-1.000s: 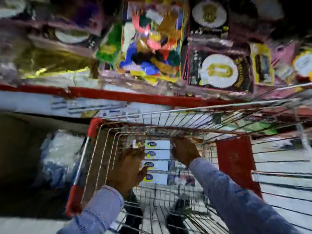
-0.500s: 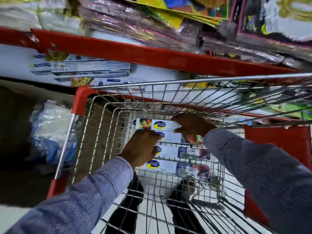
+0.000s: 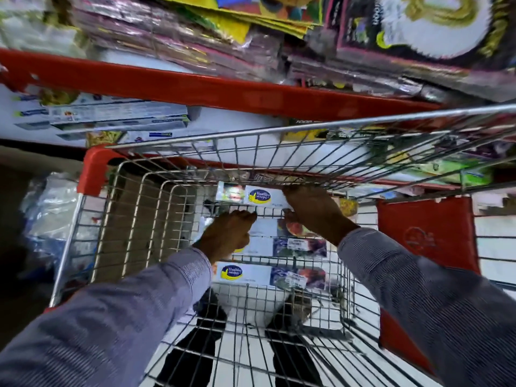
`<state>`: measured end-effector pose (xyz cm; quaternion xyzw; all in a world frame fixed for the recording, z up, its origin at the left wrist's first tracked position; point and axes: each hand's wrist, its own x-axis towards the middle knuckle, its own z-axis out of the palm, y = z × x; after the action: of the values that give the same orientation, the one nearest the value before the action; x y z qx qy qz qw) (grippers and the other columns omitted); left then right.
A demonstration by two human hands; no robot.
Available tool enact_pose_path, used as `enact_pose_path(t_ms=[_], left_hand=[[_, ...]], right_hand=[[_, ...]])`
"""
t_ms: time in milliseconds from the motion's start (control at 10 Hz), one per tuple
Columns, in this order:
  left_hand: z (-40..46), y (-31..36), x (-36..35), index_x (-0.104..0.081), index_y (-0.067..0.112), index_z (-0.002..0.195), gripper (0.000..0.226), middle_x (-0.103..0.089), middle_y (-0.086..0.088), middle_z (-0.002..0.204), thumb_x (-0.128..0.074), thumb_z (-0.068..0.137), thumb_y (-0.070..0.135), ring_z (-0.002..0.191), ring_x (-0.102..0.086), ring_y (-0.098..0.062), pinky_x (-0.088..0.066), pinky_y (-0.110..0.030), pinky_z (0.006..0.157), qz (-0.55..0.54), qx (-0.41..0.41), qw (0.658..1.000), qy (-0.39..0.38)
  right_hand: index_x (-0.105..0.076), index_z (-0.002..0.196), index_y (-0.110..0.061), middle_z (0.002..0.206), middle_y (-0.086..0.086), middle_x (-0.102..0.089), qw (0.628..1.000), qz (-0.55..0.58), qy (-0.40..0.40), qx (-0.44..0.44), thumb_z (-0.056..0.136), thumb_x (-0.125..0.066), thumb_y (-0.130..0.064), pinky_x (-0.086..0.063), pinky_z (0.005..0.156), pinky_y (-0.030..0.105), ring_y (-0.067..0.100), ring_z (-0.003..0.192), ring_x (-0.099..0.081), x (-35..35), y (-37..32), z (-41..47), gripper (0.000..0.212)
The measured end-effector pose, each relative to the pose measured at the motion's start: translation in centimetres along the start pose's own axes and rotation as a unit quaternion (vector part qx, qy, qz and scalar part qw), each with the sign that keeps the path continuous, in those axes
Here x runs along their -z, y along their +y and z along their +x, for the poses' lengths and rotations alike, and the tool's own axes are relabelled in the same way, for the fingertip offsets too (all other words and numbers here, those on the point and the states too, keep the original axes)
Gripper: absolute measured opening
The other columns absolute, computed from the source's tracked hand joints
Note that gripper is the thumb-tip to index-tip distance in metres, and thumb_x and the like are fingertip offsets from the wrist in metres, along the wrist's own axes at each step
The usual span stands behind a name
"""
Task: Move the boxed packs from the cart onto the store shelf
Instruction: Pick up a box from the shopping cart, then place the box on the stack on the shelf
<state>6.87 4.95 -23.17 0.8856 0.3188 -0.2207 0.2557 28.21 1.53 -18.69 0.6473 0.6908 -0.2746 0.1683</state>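
A red store shelf [image 3: 212, 90] looms over a wire cart [image 3: 134, 219]. Inside, the left hand [image 3: 227, 233] and right hand [image 3: 315, 210] grasp the top boxed pack [image 3: 259, 196].

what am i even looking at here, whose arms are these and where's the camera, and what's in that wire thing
The camera sits on a person's head, looking down, so the two arms in blue-grey sleeves are the wearer's own. The wire thing is a metal shopping cart with red plastic corners, parked against a red-edged store shelf. Inside lie long white boxed packs with a blue and yellow logo, side by side. The left hand and right hand both reach down onto the packs farthest from the wearer. Whether either hand has closed on a pack is unclear.
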Motion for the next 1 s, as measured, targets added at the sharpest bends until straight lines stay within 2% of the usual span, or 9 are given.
enact_pose_path(t_ms=[100,200,300,400,500,600,700,900,1000], left_hand=[[0.3,-1.0,0.3,-0.043,0.003,0.143,0.041,-0.056,-0.023,0.133,-0.042,0.103,0.012,0.115,-0.057,-0.04,-0.047,-0.044,0.096,-0.084,-0.001,0.996,-0.029],[0.1,-1.0,1.1,-0.049,0.0,0.133,0.036,-0.057,-0.026,0.127,-0.046,0.099,0.011,0.114,-0.057,-0.042,-0.048,-0.052,0.096,-0.012,-0.048,0.998,-0.029],[-0.4,-0.2,2.1,-0.049,0.004,0.128,0.037,-0.061,-0.021,0.122,-0.053,0.093,0.013,0.105,-0.062,-0.038,-0.053,-0.048,0.089,0.044,-0.046,0.998,-0.014],[-2.3,1.0,4.2,-0.047,0.0,0.123,0.035,-0.062,-0.02,0.115,-0.053,0.09,0.01,0.098,-0.064,-0.037,-0.056,-0.049,0.08,0.105,-0.041,0.993,-0.018],[-6.1,2.4,6.5,-0.055,0.002,0.122,0.036,-0.062,-0.022,0.12,-0.053,0.09,0.018,0.104,-0.062,-0.038,-0.055,-0.048,0.085,0.087,-0.067,0.994,0.021],[-11.9,4.1,12.6,-0.065,0.009,0.111,0.05,-0.075,-0.011,0.101,-0.042,0.078,0.038,0.085,-0.074,-0.026,-0.062,-0.033,0.065,0.176,-0.109,0.968,0.142],[-16.6,5.7,17.4,-0.048,0.016,0.107,0.047,-0.077,0.0,0.089,-0.036,0.069,0.041,0.073,-0.075,-0.015,-0.06,-0.023,0.055,0.169,-0.114,0.965,0.166],[-25.1,8.1,30.1,-0.056,0.019,0.118,0.048,-0.074,0.001,0.107,-0.046,0.076,0.039,0.09,-0.073,-0.014,-0.051,-0.023,0.076,0.241,-0.151,0.915,0.286],[-28.5,9.8,36.2,-0.066,0.021,0.116,0.055,-0.076,0.003,0.105,-0.069,0.067,0.046,0.088,-0.074,-0.013,-0.057,-0.017,0.065,0.268,-0.137,0.89,0.341]], right_hand=[[-0.059,0.121,-0.007,0.104,0.015,-0.073,0.998,0.02,0.053,-0.016,0.088,-0.066,-0.02,-0.042,0.062,0.023,0.032,0.094,-0.071,0.6,0.0,-0.6,0.036],[-0.056,0.127,-0.008,0.115,0.015,-0.069,0.996,-0.017,0.08,-0.018,0.093,-0.059,-0.022,-0.047,0.072,0.028,0.033,0.104,-0.066,1.0,0.0,-1.1,0.037],[-0.044,0.141,-0.012,0.132,0.012,-0.06,0.987,-0.107,0.121,-0.011,0.094,-0.055,-0.033,-0.043,0.097,0.039,0.031,0.121,-0.058,1.9,-0.8,-2.3,0.052],[-0.041,0.142,-0.011,0.133,0.015,-0.059,0.988,-0.087,0.126,-0.005,0.092,-0.057,-0.036,-0.044,0.1,0.041,0.033,0.121,-0.057,3.6,-1.6,-3.5,0.057],[-0.047,0.136,-0.014,0.127,0.013,-0.062,0.987,-0.062,0.146,0.006,0.092,-0.059,-0.037,-0.047,0.092,0.039,0.033,0.114,-0.06,6.1,-2.3,-5.7,0.051],[-0.05,0.133,-0.013,0.127,0.013,-0.063,0.989,-0.048,0.137,0.022,0.091,-0.062,-0.04,-0.048,0.093,0.04,0.033,0.114,-0.061,10.4,-3.4,-8.8,0.051],[-0.05,0.134,-0.013,0.129,0.015,-0.062,0.985,-0.072,0.15,0.042,0.092,-0.059,-0.045,-0.047,0.096,0.042,0.035,0.117,-0.06,17.0,-4.9,-13.1,0.053],[-0.055,0.13,-0.018,0.124,0.01,-0.066,0.97,-0.081,0.22,0.071,0.087,-0.067,-0.044,-0.048,0.085,0.036,0.032,0.116,-0.06,32.1,-8.4,-22.8,0.052],[-0.059,0.121,-0.016,0.115,0.014,-0.068,0.955,-0.116,0.264,0.068,0.087,-0.067,-0.045,-0.045,0.074,0.036,0.033,0.107,-0.063,38.6,-9.6,-26.6,0.046]])
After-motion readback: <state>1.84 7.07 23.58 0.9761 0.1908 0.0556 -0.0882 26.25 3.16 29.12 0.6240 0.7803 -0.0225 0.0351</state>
